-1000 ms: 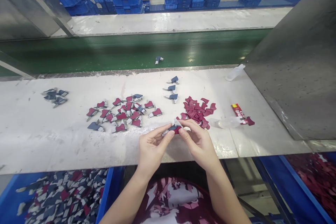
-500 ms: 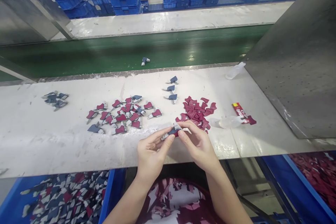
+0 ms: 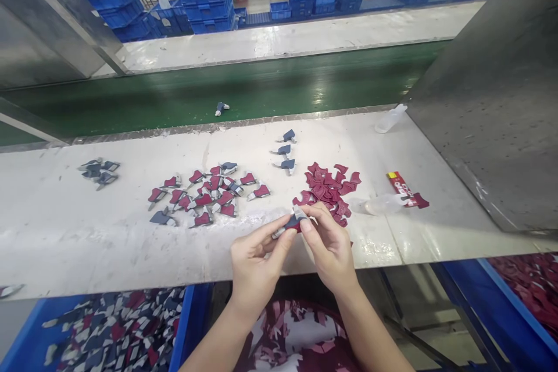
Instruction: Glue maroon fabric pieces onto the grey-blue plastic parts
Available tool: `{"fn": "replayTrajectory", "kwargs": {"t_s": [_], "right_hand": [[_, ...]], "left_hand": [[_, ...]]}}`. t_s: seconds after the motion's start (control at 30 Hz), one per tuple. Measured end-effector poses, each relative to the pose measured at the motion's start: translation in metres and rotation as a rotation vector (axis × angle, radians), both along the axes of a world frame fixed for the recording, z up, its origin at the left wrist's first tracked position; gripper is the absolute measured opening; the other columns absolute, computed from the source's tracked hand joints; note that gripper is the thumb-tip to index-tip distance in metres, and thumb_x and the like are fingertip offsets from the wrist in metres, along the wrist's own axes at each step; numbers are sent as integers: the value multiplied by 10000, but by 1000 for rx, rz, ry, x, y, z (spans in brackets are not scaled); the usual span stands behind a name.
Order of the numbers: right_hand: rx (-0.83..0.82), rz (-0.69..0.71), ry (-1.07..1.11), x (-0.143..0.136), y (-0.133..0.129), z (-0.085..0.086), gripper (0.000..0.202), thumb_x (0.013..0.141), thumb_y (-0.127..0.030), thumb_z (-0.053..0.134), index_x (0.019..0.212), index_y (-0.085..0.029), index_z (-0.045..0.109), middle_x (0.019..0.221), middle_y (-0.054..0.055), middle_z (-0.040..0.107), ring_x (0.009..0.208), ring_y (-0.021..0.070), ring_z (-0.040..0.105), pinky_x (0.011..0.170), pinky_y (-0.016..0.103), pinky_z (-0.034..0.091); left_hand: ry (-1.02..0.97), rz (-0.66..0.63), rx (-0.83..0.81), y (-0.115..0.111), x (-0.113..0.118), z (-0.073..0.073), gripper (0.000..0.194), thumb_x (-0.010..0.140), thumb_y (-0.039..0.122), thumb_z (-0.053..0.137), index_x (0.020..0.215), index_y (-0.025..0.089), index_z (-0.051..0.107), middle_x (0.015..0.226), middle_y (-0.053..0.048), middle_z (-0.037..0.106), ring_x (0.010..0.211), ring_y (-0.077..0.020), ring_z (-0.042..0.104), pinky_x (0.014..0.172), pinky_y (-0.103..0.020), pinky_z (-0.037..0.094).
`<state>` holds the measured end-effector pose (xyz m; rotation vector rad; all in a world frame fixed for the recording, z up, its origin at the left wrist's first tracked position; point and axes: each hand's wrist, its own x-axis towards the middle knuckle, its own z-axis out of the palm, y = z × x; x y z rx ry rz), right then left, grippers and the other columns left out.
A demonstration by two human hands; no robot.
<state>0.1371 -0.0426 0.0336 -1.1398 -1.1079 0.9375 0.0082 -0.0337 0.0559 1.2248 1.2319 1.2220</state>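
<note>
My left hand and my right hand together pinch a small navy, grey and dark red part above the front of the white bench. Its grey end points up beside my right fingertips, while the fingers hide some of it. Just beyond my right hand lies a heap of flat dark red pieces. Left of my hands is a loose cluster of grey parts with dark red faces, with a few navy ones among them. Three navy-and-grey parts form a column farther back.
A green conveyor belt behind the bench carries one navy part. Clear plastic bottles and a red packet lie at right. Blue bins below hold parts. Metal panels flank the bench.
The navy part on the belt has shifted left. Both hands keep hold of the part, with only slight finger movement. The camera view has turned a little.
</note>
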Motion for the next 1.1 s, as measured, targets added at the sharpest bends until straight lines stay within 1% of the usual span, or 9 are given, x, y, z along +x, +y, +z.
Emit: {"fn": "replayTrajectory", "kwargs": {"t_s": [0.4, 0.47, 0.53, 0.63, 0.7, 0.8, 0.87, 0.93, 1.1], "right_hand": [[-37, 37, -6, -2, 11, -1, 185, 978, -388, 547, 1010, -239, 652, 939, 27, 566, 907, 173, 567, 825, 287, 486], [-46, 51, -25, -2, 11, -4, 186, 982, -388, 543, 1042, -245, 647, 967, 34, 578, 932, 178, 581, 840, 289, 491], [-52, 18, -67, 0, 11, -9, 201, 972, -393, 563, 1095, -252, 638, 1032, 52, 599, 996, 197, 596, 869, 302, 496], [-55, -52, -137, 5, 11, -19, 253, 962, -441, 564, 1121, -258, 635, 1117, 75, 636, 1031, 223, 622, 863, 321, 511], [-88, -138, -162, 11, 11, -25, 304, 964, -481, 543, 1154, -259, 626, 1142, 85, 663, 1018, 234, 642, 824, 325, 528], [-86, -237, -240, 23, 8, -34, 336, 960, -520, 524, 1147, -262, 630, 1035, 75, 704, 881, 225, 674, 715, 308, 546], [-44, -273, -292, 30, 7, -38, 323, 953, -527, 527, 1117, -270, 633, 944, 59, 699, 775, 213, 665, 638, 298, 541], [-7, -307, -324, 36, 8, -38, 295, 954, -515, 526, 1101, -279, 625, 911, 48, 687, 756, 212, 658, 623, 295, 540], [-1, -441, -305, 37, 16, -28, 289, 972, -511, 496, 1053, -262, 620, 863, 37, 667, 770, 203, 646, 662, 284, 532]], "left_hand": [[83, -115, 57, 14, -13, 5, 186, 808, 190, 762, 984, 194, 820, 978, -77, 807, 847, -253, 795, 761, -295, 678], [91, -212, 41, 24, -21, 8, 176, 821, 196, 750, 985, 190, 816, 984, -95, 805, 860, -266, 794, 758, -324, 679], [100, -431, -3, 45, -33, 16, 265, 816, 195, 757, 1079, 206, 791, 1011, -103, 802, 867, -271, 793, 751, -354, 677], [273, -664, 1, 104, -53, 33, 464, 773, 166, 778, 1227, 247, 723, 1037, -69, 804, 836, -247, 794, 730, -359, 668], [445, -383, 100, 159, -70, 42, 347, 797, 176, 750, 1142, 204, 750, 1004, -62, 808, 908, -238, 780, 777, -341, 648], [556, -29, 155, 244, -102, 45, 297, 872, 203, 697, 1138, 71, 704, 1182, -172, 738, 1122, -258, 695, 1005, -402, 551], [625, 123, 155, 284, -124, 42, 342, 901, 244, 694, 1183, 54, 661, 1243, -179, 683, 1136, -269, 661, 1014, -444, 530], [674, 191, 160, 307, -143, 36, 369, 962, 340, 631, 1268, 136, 607, 1288, -117, 623, 1100, -246, 651, 940, -458, 561], [721, 212, 219, 332, -168, 26, 375, 962, 352, 631, 1282, 159, 595, 1281, -107, 622, 1090, -254, 647, 907, -461, 570]]}}
